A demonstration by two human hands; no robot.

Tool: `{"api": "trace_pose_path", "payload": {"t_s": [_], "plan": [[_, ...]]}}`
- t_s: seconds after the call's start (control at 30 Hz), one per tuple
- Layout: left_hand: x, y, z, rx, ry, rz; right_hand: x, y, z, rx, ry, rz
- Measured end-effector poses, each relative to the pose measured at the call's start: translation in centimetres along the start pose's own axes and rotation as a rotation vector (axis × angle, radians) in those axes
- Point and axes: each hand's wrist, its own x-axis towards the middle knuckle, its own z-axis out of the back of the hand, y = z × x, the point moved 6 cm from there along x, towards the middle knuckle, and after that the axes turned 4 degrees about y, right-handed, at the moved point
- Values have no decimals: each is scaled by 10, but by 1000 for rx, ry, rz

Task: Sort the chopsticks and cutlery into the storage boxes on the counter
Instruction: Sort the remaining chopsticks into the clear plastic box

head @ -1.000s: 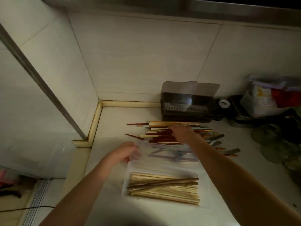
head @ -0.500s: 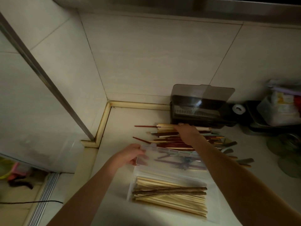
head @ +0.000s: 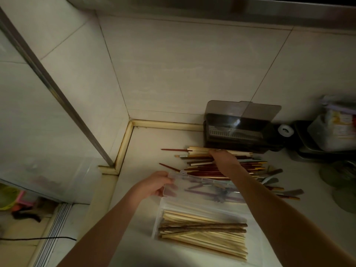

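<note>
- Your left hand grips the raised lid of the clear plastic storage box holding pale wooden chopsticks.
- Beyond that box, your right hand rests on the loose pile of red and tan chopsticks; whether its fingers grip any, you cannot tell.

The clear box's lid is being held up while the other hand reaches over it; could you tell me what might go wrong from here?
1. The left hand only pinches the lid at its corner; it could drop as the right forearm crosses above.
2. The right hand lies on the loose pile of chopsticks; a sweep may scatter them across the counter.
3. Dim light could cause missorting.
</note>
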Motion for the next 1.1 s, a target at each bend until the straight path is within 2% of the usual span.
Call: {"api": "trace_pose_path", "payload": {"t_s": [0.47,0.7,0.8,0.9,1.0,1.1], "plan": [[-1,0,0,-2,7,9,17,7,-3,-82,47,-26],[0,-2,0,3,4,21,13,7,-5,-210,36,49],[0,-2,0,10,13,17,8,6,-8,-131,40,31],[1,-2,-1,14,11,10,-3,6,0,-84,-14,36],[3,-2,0,10,11,-1,-25,13,16,-37,-169,128],[5,-4,2,66,4,-17,-63,28,28,198,-270,253]]}}
